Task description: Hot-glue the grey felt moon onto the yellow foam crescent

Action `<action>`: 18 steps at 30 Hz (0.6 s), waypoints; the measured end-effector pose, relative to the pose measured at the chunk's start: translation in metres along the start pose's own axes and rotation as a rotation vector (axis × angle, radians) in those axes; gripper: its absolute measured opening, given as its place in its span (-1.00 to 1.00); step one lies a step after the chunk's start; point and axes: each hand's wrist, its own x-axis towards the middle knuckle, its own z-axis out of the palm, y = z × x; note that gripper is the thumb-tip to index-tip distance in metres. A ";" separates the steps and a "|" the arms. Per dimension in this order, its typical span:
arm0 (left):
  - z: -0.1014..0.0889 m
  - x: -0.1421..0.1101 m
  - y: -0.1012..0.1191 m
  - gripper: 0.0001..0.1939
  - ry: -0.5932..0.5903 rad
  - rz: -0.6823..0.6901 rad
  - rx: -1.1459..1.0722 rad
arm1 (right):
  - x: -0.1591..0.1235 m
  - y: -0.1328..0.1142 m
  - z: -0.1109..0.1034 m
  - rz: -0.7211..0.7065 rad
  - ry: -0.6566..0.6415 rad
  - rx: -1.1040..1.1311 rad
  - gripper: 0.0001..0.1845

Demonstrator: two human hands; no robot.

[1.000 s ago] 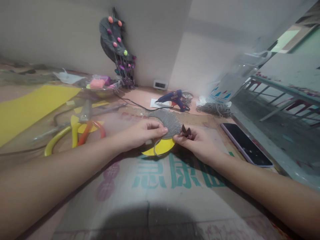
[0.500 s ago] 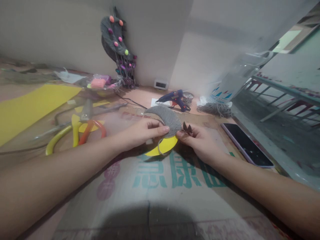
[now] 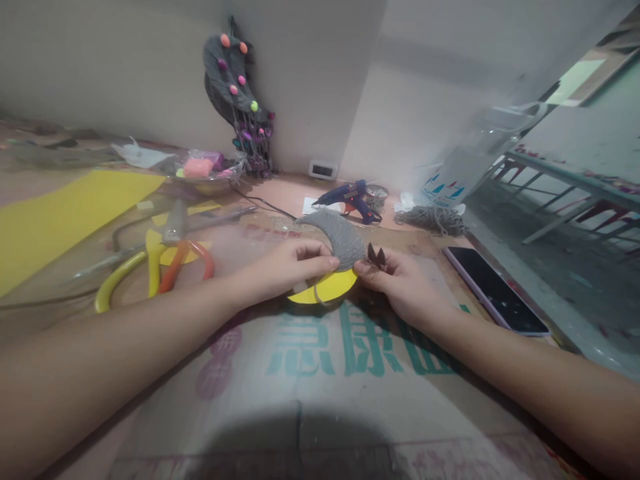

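Observation:
Above the cardboard, both hands hold a crescent shape (image 3: 345,237), its upper part wrapped in grey yarn and its lower part bare yellow. My left hand (image 3: 305,267) pinches its inner edge, thumb on the yarn. At the outer edge, my right hand (image 3: 395,277) is closed, its thumb and finger where grey meets yellow. A dark two-pointed piece (image 3: 376,255) sticks up at my right fingers; what it is I cannot tell. A loose loop of grey yarn (image 3: 319,293) hangs across the yellow part.
Behind the crescent lies a blue glue gun (image 3: 345,195). Grey yarn (image 3: 430,219) and a clear jug (image 3: 455,160) are at the back right, a phone (image 3: 495,290) at the right. Scissors (image 3: 155,267) and yellow sheet (image 3: 75,213) lie left. A decorated grey crescent (image 3: 225,77) leans on the wall.
The crescent has tilted slightly, its yellow end a little higher, and the yarn loop has drawn closer to the yellow surface. Both hands keep nearly the same place.

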 end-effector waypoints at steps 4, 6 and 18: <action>0.000 0.000 -0.002 -0.67 -0.002 0.028 0.044 | -0.001 -0.001 0.000 0.001 0.032 -0.039 -0.70; 0.000 0.000 -0.002 -0.64 -0.008 0.032 0.054 | -0.001 -0.001 0.000 -0.021 0.048 -0.072 -0.69; 0.001 -0.001 -0.003 -0.55 0.070 -0.014 -0.084 | 0.002 0.001 -0.002 -0.050 0.009 -0.068 -0.69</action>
